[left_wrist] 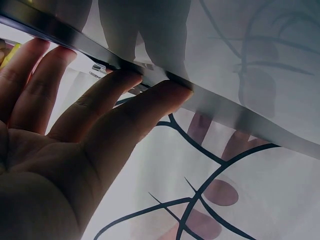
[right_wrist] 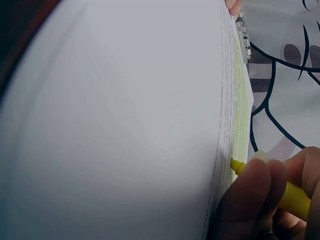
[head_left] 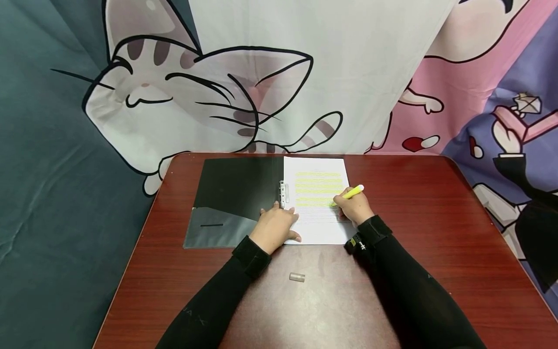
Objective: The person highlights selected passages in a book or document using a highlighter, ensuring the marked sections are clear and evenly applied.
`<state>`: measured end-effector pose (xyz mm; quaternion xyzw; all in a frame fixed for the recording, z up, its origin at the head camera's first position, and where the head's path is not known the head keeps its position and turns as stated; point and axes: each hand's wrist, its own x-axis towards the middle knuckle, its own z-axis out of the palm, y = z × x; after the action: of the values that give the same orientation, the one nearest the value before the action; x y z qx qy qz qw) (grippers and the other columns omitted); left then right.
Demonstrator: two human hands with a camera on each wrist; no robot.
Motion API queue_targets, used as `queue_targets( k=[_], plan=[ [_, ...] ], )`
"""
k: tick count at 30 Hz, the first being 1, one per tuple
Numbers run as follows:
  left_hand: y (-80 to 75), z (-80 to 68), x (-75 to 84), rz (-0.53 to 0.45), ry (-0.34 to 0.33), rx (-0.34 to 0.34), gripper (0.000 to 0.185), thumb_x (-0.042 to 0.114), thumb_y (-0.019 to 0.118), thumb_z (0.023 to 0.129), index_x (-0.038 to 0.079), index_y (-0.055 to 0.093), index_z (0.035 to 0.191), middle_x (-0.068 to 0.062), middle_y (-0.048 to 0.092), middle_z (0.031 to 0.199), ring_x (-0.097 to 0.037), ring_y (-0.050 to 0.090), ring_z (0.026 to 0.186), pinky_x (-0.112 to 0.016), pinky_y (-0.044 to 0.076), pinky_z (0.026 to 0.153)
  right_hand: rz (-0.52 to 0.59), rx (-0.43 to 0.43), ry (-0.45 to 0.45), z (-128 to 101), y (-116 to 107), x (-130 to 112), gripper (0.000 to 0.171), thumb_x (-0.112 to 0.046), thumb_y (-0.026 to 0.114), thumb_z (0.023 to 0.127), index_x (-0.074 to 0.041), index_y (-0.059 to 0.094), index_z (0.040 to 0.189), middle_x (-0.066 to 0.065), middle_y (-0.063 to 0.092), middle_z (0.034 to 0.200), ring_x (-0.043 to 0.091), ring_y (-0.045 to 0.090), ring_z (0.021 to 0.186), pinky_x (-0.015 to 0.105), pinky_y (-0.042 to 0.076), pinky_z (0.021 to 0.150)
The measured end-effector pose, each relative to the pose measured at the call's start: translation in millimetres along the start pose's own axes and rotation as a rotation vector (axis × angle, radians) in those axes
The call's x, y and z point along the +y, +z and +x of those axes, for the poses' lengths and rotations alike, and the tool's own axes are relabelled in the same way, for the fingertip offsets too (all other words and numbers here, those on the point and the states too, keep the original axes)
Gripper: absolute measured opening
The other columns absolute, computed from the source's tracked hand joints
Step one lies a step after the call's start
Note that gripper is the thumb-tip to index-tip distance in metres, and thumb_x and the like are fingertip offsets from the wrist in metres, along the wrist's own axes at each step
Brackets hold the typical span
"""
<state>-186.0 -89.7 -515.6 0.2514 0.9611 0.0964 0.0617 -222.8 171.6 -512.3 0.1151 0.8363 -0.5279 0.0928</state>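
Note:
An open black folder (head_left: 235,186) lies on the red-brown table (head_left: 436,232) with a white printed sheet (head_left: 320,228) clipped on its right half. Several lines of the sheet are marked yellow. My right hand (head_left: 355,207) grips a yellow highlighter (head_left: 350,193) with its tip on the page; the right wrist view shows the highlighter's tip (right_wrist: 235,166) touching the paper (right_wrist: 125,125). My left hand (head_left: 276,225) lies flat with straight fingers (left_wrist: 105,100) on the sheet's left edge, beside the metal clip (head_left: 284,193).
A small grey highlighter cap (head_left: 297,277) lies on the table near the front, between my forearms. A cartoon cat cloth (head_left: 196,87) hangs behind the table's far edge. The folder's clear pocket (head_left: 218,232) sits at its lower left.

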Motion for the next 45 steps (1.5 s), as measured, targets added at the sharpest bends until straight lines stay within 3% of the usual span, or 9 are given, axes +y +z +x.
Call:
queue_targets(
  k=[9, 28, 45],
  plan=[
    [-1.8, 0.4, -0.2, -0.012, -0.006, -0.019, 0.068, 0.053, 0.087, 0.093, 0.020, 0.076, 0.152, -0.003, 0.066, 0.166, -0.051, 0.053, 0.160, -0.080, 0.055, 0.112, -0.006, 0.012, 0.015, 0, -3, -2, 0.012, -0.010, 0.061, 0.109, -0.004, 0.055, 0.100, 0.000, 0.056, 0.069, 0.013, 0.056, 0.058, 0.026, 0.053, 0.056],
    [-0.7, 2.1, -0.6, -0.029, -0.014, -0.035, 0.068, 0.051, 0.088, 0.093, 0.020, 0.075, 0.153, -0.003, 0.065, 0.167, -0.049, 0.051, 0.163, -0.080, 0.054, 0.114, 0.019, 0.032, 0.039, 3, -7, 4, 0.014, -0.007, 0.061, 0.108, -0.006, 0.054, 0.095, 0.001, 0.056, 0.067, 0.013, 0.054, 0.056, 0.027, 0.051, 0.056],
    [1.8, 2.5, -0.5, -0.027, -0.014, -0.031, 0.069, 0.051, 0.088, 0.093, 0.020, 0.074, 0.153, -0.002, 0.065, 0.167, -0.051, 0.050, 0.162, -0.081, 0.053, 0.114, -0.039, 0.035, 0.042, 5, -13, 7, 0.013, -0.010, 0.061, 0.110, -0.004, 0.056, 0.099, 0.003, 0.057, 0.073, 0.012, 0.056, 0.059, 0.026, 0.053, 0.057]
  ],
)
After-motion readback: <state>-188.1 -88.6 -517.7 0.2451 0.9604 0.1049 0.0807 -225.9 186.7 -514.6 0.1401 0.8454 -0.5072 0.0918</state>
